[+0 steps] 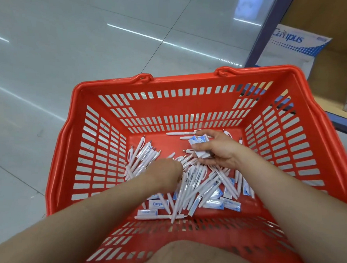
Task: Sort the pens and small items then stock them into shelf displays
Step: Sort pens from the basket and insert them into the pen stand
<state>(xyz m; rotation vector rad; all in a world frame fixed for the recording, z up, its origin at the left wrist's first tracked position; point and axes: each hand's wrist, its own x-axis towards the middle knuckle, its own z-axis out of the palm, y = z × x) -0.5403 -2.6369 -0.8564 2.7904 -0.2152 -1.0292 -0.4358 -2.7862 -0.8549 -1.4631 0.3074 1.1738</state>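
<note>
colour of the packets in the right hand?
White with blue print. It shows best in the head view, where the right hand holds the packets.

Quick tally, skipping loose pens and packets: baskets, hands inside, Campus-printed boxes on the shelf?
Red slotted plastic basket: 1
Bare hands inside it: 2 (left hand, right hand gripping small white-and-blue packets)
White-and-blue Campus-printed box: 1
Total: 4

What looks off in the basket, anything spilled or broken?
Nothing spilled or visibly broken. White pens and blue-white packets lie jumbled at crossing angles, all inside the red basket. The right hand holds a few packets; the left hand is too blurred to read.
</note>
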